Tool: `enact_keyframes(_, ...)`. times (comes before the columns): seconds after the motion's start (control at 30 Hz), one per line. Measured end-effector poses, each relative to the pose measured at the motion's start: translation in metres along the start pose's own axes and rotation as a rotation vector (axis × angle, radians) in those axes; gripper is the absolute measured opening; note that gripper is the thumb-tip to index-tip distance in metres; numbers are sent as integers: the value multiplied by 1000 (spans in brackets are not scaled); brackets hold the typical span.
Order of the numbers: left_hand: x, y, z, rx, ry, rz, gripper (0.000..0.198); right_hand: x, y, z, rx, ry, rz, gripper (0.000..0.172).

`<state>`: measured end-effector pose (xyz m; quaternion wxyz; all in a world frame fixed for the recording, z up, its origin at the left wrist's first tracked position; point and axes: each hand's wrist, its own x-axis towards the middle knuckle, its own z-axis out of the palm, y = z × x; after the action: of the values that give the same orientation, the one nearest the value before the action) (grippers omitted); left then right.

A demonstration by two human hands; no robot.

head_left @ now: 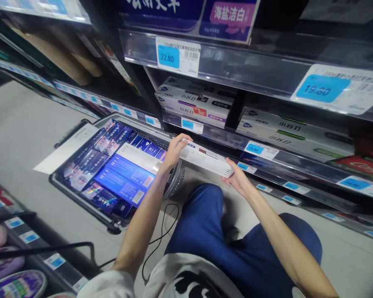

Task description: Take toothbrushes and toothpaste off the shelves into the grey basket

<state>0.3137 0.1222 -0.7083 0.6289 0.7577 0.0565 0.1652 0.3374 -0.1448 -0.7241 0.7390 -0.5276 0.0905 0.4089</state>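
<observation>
Between my two hands is a long white toothpaste box (205,159), held level in front of the shelf edge and above my knees. My left hand (175,151) grips its left end, thumb on top. At the right end, my right hand (235,177) pinches the corner of the box. Left of my hands stands a basket cart (54,176) packed with dark blue and purple boxes; blue boxes (124,176) and a white box (139,159) lie on top. My left forearm hides part of the cart's near side.
White toothpaste boxes (194,101) are stacked on the shelf ahead, with more white boxes (292,130) to their right. A shelf ledge with price tags (178,56) overhangs them. A black cable (161,238) lies on the floor beside the cart. Another shelf (34,236) stands at the lower left.
</observation>
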Motion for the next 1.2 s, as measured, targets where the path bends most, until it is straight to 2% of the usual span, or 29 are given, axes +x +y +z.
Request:
enact_keyframes(0.2,-1,5,7,-381,213,-83,26,-5,0,8,-33,-52,-131,45)
enact_keyframes(0.33,-3,17,10,-659,285,-150,26,-10,7,16,-58,-71,-214,52)
enact_keyframes(0.5,-4,20,8,-874,467,-189,16,-8,15,19,-134,42,-294,71)
enact_keyframes(0.6,-6,15,1,-984,439,-246,15,-9,14,21,-302,103,-472,76)
enact_keyframes(0.73,-11,12,-8,-906,366,-146,21,-14,13,28,-476,146,-683,67)
enact_keyframes(0.9,-13,18,-11,-549,389,-94,49,-15,20,33,-562,166,-850,57)
enact_keyframes(1.03,-14,24,-9,-377,318,-17,62,-12,25,32,-592,172,-896,56)
enact_keyframes(1.2,-14,23,-10,-389,306,-10,59,-10,25,32,-598,167,-887,58)
